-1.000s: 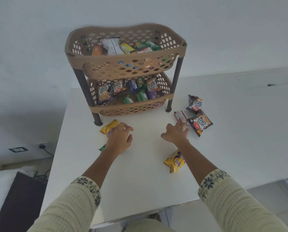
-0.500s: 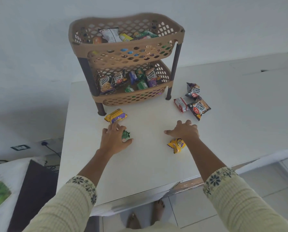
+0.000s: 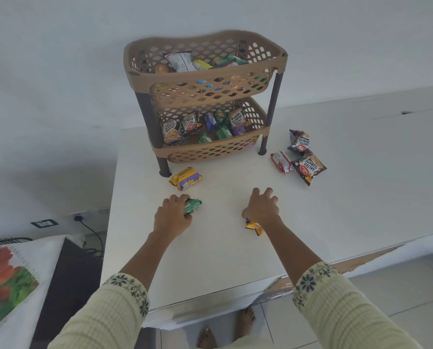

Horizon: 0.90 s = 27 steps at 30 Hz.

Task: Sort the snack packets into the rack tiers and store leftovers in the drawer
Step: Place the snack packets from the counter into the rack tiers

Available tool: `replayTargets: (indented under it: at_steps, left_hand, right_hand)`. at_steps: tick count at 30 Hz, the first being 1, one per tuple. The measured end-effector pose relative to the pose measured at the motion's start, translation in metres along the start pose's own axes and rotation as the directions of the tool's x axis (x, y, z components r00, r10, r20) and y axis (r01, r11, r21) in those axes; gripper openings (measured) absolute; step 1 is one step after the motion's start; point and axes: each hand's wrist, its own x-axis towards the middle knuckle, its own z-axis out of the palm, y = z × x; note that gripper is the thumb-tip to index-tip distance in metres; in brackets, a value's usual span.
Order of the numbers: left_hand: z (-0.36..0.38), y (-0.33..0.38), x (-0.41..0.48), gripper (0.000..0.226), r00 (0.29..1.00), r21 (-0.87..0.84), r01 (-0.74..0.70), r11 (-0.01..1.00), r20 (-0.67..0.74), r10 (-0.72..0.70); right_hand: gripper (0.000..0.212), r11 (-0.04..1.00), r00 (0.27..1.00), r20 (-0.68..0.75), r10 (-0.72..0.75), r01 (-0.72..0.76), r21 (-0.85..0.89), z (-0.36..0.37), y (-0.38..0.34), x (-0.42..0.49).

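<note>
A brown two-tier plastic rack (image 3: 205, 79) stands at the back of the white table (image 3: 349, 197), with several snack packets in both tiers. My left hand (image 3: 172, 215) grips a green packet (image 3: 192, 205) on the table. My right hand (image 3: 262, 207) lies over a small yellow packet (image 3: 254, 227), its fingers curled down on the packet's upper end. A yellow-purple packet (image 3: 185, 178) lies near the rack's front left leg. Two dark salted peanut packets (image 3: 308, 167) (image 3: 300, 142) and a red-white packet (image 3: 281, 161) lie to the right of the rack.
The table's front edge (image 3: 235, 290) is near my body, with chipped brown edging at the right. A floral cushion (image 3: 6, 280), a dark panel and a wall socket with a cable (image 3: 80, 219) sit to the left below the table. My bare feet show on the tiled floor.
Both hands drew back from the packets near the rack toward me. The left hand took hold of the green packet, and the right hand came down on the yellow packet.
</note>
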Motion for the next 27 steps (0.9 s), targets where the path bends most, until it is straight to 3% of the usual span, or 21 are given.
replayTargets:
  at_steps: [7, 15, 18, 22, 27]
  left_hand:
    - [-0.008, 0.007, 0.008, 0.052, 0.990, -0.269, 0.086, 0.959, -0.089, -0.114]
    - [-0.030, 0.021, 0.037, 0.049, 0.964, -0.414, 0.095, 0.905, -0.188, -0.187]
    - [-0.046, 0.026, 0.053, 0.050, 0.947, -0.457, 0.068, 0.887, -0.251, -0.202]
    - [-0.067, 0.037, 0.084, 0.056, 0.924, -0.500, 0.069, 0.863, -0.295, -0.245]
    - [-0.095, 0.054, 0.127, 0.064, 0.928, -0.537, 0.003, 0.844, -0.312, -0.203]
  right_hand:
    - [0.067, 0.996, 0.996, 0.002, -0.087, 0.087, 0.036, 0.009, -0.033, 0.009]
    - [0.060, 0.943, 0.970, 0.116, -0.212, 0.172, 0.287, -0.004, -0.062, 0.035]
    - [0.058, 0.903, 0.959, 0.045, -0.281, 0.248, 0.351, -0.024, -0.078, 0.047]
    - [0.046, 0.774, 0.916, -0.107, -0.388, 0.386, 0.501, -0.057, -0.104, 0.066]
    - [0.045, 0.694, 0.868, -0.249, -0.429, 0.493, 0.525, -0.093, -0.132, 0.098]
